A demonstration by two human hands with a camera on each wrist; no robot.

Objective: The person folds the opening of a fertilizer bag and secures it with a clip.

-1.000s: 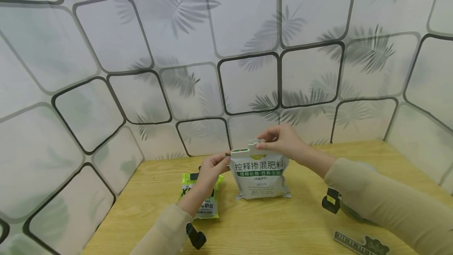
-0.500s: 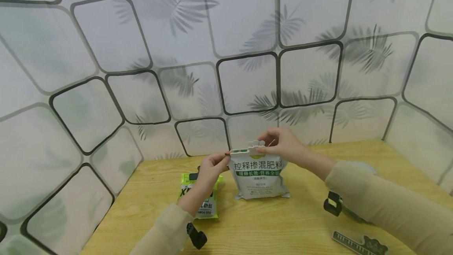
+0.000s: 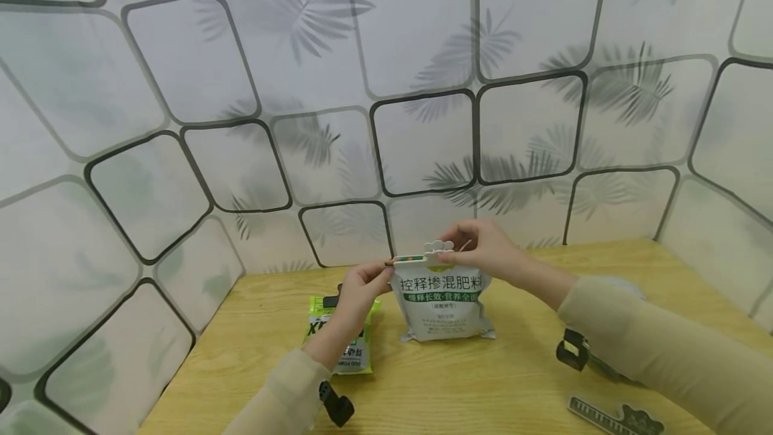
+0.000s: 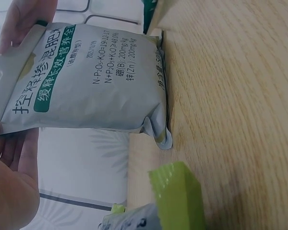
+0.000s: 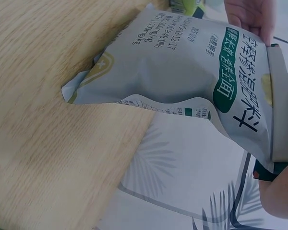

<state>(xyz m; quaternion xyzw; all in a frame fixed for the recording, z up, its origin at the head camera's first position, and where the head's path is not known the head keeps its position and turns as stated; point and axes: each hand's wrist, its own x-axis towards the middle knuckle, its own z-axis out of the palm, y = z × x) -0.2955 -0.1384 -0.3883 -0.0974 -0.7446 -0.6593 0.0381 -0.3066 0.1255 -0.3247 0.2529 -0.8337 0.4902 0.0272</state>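
Note:
A silver-grey fertilizer bag [image 3: 443, 314] with green and black print stands upright on the table. Across its top edge lies a white bag clip [image 3: 410, 259] with a wavy, cloud-shaped handle [image 3: 437, 247]. At the bag's upper left corner my left hand [image 3: 361, 291] pinches the bag between thumb and fingers. My right hand [image 3: 483, 244] grips the clip near its handle, thumb on the front and fingers behind. The right wrist view shows the clip [image 5: 283, 124] running along the bag's whole top edge; some right fingers are out of sight there.
A lime-green and grey bag [image 3: 356, 358] with a black clip [image 3: 331, 301] lies left of the fertilizer bag, partly behind the left forearm. Front right lies a dark, ruler-like clip [image 3: 616, 415]. A rounded, pale thing [image 3: 625, 284] sits mostly hidden behind the right sleeve.
My right hand has come down slightly at the clip, and a thin wire-like part now shows by its fingers. The left hand and the bag have hardly moved.

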